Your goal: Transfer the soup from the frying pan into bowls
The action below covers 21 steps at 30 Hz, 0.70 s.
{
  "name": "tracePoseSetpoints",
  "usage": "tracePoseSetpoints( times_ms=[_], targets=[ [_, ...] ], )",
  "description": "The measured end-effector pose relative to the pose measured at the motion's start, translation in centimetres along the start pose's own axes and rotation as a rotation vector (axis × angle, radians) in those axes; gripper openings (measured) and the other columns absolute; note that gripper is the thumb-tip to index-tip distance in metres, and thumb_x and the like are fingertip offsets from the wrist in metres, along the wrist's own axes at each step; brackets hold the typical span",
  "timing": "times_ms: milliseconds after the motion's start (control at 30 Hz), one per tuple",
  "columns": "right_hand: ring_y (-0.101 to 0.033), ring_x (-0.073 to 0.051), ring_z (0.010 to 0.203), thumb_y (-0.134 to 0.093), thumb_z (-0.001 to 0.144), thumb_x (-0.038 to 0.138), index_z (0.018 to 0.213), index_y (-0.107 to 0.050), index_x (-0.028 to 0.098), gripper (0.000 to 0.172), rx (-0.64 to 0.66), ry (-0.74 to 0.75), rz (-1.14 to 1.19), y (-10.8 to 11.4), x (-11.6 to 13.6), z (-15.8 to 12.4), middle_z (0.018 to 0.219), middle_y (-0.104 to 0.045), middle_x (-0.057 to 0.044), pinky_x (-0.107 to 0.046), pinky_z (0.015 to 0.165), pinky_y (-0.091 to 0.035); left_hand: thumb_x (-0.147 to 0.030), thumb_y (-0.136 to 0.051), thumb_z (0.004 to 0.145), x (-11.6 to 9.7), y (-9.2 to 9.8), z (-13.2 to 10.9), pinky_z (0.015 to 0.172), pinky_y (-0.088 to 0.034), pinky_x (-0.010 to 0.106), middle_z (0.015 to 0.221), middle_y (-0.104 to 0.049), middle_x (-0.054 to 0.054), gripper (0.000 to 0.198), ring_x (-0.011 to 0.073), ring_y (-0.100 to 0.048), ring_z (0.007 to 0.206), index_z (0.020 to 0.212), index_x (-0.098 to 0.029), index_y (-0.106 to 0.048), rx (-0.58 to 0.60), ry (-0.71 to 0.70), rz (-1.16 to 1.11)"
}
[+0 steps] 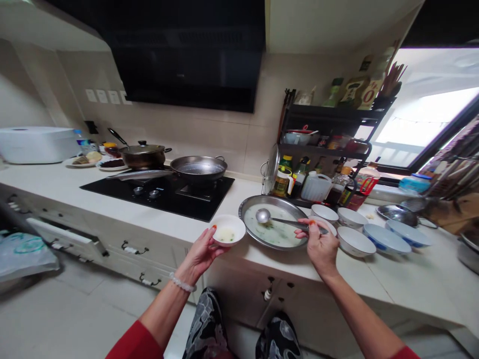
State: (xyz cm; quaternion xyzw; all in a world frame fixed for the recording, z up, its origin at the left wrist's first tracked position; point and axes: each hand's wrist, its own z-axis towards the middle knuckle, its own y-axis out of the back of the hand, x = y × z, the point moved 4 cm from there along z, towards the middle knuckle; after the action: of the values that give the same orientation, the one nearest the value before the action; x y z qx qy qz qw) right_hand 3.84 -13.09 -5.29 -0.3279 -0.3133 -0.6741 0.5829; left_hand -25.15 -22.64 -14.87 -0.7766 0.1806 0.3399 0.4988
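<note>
My left hand [204,249] grips a small white bowl [237,230] by its side, beyond the counter's front edge. A little pale soup with green bits lies in the bowl. My right hand [322,249] is closed round the dark handle of a ladle [263,216]. The ladle's metal head is over a wide steel basin [245,234] of milky soup with green leaves. Whether the ladle head touches the soup I cannot tell. Just right of the basin stand several bowls, among them a white bowl [355,244] and a blue bowl [387,239].
A black cooktop [157,202] to the left carries a steel wok [198,167] and a lidded pot [144,155]. Behind the basin, a black rack [337,110] holds bottles and jars. A metal lid [397,215] lies behind the bowls. Low at left, a drawer [67,237] sticks out.
</note>
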Motion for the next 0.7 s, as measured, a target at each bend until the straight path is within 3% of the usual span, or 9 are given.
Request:
tracePoseSetpoints(
  times_ms=[200, 433, 700],
  targets=[
    [-0.062, -0.015, 0.053, -0.050, 0.086, 0.052, 0.084, -0.063, 0.019, 0.035, 0.054, 0.042, -0.109, 0.0, -1.3, -0.7, 0.085, -0.069, -0.008, -0.031, 0.054, -0.055, -0.023, -0.067, 0.083, -0.3, -0.3, -0.4, 0.064, -0.060, 0.040, 0.077, -0.069, 0.008, 0.027, 0.0224, -0.070, 0.070, 0.107, -0.014, -0.058, -0.062, 0.020, 0.003],
    [-0.061, -0.014, 0.049, -0.055, 0.081, 0.053, 0.080, -0.059, 0.019, 0.034, -0.015, -0.103, 0.009, 0.5, -1.9, 0.0, 0.085, -0.070, -0.009, -0.030, 0.048, -0.054, -0.023, -0.067, 0.083, -0.4, -0.3, -0.6, 0.063, -0.060, 0.039, 0.079, -0.070, 0.008, 0.028, 0.0228, -0.071, 0.069, 0.108, -0.015, -0.058, -0.051, 0.005, 0.010],
    [-0.064, -0.013, 0.049, -0.057, 0.082, 0.040, 0.074, -0.060, 0.014, 0.026, -0.093, -0.212, 0.117, 1.2, -3.0, 1.0, 0.076, -0.069, -0.006, -0.025, 0.046, -0.055, -0.021, -0.063, 0.085, -0.3, -0.3, -0.5, 0.063, -0.060, 0.036, 0.072, -0.069, 0.005, 0.026, 0.0198, -0.069, 0.063, 0.109, -0.015, -0.055, -0.023, 0.005, 0.002]
  ],
)
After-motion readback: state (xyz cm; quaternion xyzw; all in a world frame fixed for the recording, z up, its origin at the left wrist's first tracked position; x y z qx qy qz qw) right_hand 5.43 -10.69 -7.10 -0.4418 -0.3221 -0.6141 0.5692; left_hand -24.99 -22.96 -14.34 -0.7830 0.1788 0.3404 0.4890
